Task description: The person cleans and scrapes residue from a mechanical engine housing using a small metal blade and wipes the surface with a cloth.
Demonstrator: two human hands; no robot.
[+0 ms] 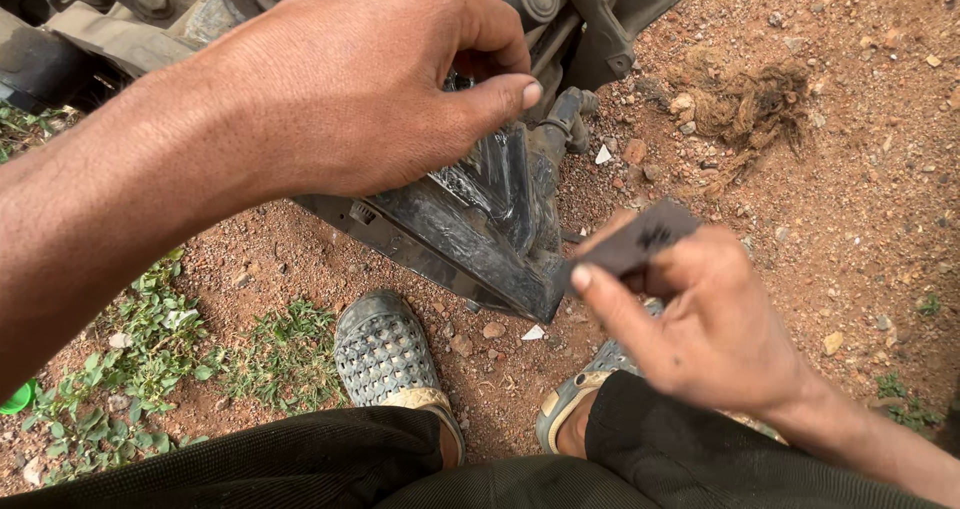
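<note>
While the left hand (pixel 350 89) pinches the glossy black ribbed plastic vehicle panel (pixel 480 219) above the red gravel ground (pixel 850 219), right hand (pixel 700 319) fingers clamp a small dark flat abrasive scrap (pixel 635 241) that could slip and scrape fingertips.

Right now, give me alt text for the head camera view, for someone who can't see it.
The left hand grips the top of a black plastic vehicle panel, while the right hand pinches a small dark flat piece beside it. Below are grey perforated shoes on red gravelly ground.
</note>
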